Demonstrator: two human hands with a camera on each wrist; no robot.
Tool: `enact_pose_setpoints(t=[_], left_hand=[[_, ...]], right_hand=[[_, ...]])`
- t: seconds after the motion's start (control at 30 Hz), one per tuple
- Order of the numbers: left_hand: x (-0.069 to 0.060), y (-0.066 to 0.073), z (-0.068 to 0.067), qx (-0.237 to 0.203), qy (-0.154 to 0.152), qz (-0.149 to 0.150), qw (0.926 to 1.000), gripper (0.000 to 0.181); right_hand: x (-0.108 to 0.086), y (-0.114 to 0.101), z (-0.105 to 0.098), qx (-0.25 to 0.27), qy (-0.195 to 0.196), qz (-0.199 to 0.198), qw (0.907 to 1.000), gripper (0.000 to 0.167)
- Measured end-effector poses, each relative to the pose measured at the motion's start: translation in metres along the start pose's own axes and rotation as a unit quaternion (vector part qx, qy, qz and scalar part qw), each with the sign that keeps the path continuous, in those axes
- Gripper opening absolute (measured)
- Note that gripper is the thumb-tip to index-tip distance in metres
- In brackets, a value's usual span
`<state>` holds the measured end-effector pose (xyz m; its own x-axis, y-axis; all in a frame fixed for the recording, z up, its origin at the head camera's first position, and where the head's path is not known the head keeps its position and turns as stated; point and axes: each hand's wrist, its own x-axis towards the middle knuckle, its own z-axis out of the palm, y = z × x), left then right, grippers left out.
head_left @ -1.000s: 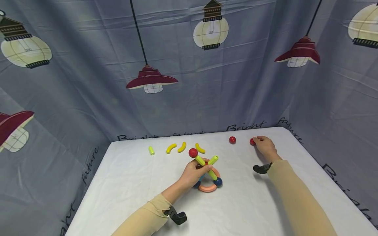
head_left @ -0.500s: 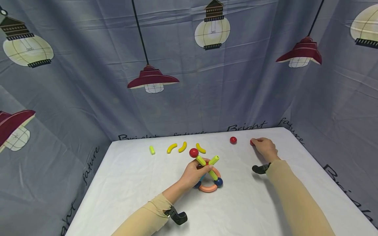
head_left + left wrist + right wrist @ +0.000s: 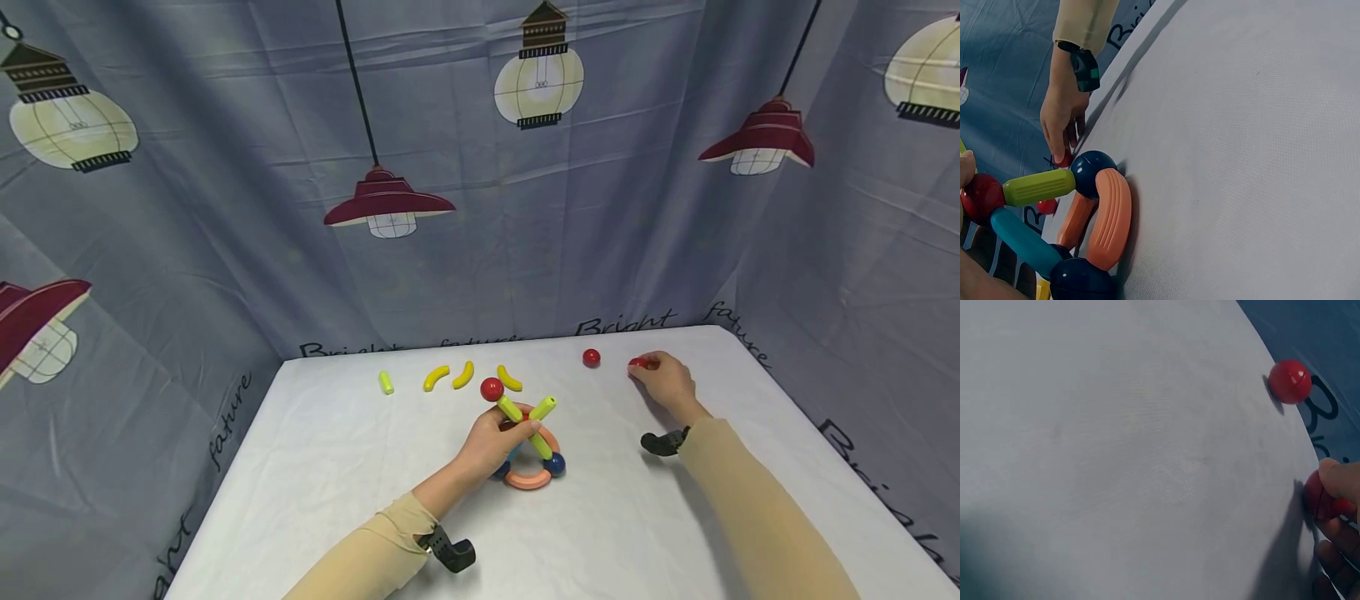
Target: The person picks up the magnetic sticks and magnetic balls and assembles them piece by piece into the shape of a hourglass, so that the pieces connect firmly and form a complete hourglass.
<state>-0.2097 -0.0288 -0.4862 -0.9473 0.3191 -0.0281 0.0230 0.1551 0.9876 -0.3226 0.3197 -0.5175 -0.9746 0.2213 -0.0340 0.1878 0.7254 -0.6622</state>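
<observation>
- ball-and-rod toy structure (image 3: 538,444): stands near the middle of the white table (image 3: 337,483), its ring of peach curved rods (image 3: 527,480) and dark blue balls (image 3: 554,465) apparently resting on the surface.
- left hand (image 3: 486,443): pinches the structure near its red hub ball (image 3: 982,195), thumb lying across the front.
- right hand (image 3: 670,385): thumb and fingers narrow around a held red ball (image 3: 639,362) at the far right of the table; whether that ball touches the surface, i cannot tell.
- from the right hand, the structure lies to the left and closer to the person, well apart; the left hand is the nearer one, in contact with it.
- the upper rods spread in a v: the capped green rod (image 3: 509,408) slants left to the top red ball (image 3: 492,389), while the bare-ended green rod (image 3: 543,407) slants right, its free end on the right hand's side.
- loose red ball (image 3: 591,358): left of the right hand, near the far edge.
- three yellow curved rods (image 3: 462,374) and a short green rod (image 3: 386,382) lie beyond the structure, mostly to its left.
</observation>
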Motion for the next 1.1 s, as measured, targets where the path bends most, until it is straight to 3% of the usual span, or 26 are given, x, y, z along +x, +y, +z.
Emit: enact_pose_setpoints(t=[0.3, 0.47, 0.67, 0.8, 1.1], left_hand=[[-0.001, 0.001, 0.000, 0.004, 0.003, 0.001, 1.0000, 0.033], [0.000, -0.001, 0.000, 0.000, 0.001, -0.001, 1.0000, 0.033], [0.000, -0.002, 0.000, 0.001, 0.005, 0.001, 1.0000, 0.032], [0.000, -0.001, 0.000, 0.004, 0.007, 0.002, 1.0000, 0.030], [0.001, -0.001, -0.002, 0.000, -0.004, 0.004, 1.0000, 0.030]], right_hand=[[-0.010, -0.005, -0.003, 0.090, -0.015, -0.046, 0.9947, 0.058], [-0.023, -0.023, -0.011, 0.132, -0.041, -0.091, 0.9862, 0.060], [-0.051, -0.053, -0.019, 0.159, -0.078, -0.117, 0.9772, 0.063], [-0.070, -0.072, -0.020, 0.178, -0.100, -0.140, 0.9689, 0.062], [-0.103, -0.097, -0.020, 0.222, -0.149, -0.210, 0.9405, 0.051]])
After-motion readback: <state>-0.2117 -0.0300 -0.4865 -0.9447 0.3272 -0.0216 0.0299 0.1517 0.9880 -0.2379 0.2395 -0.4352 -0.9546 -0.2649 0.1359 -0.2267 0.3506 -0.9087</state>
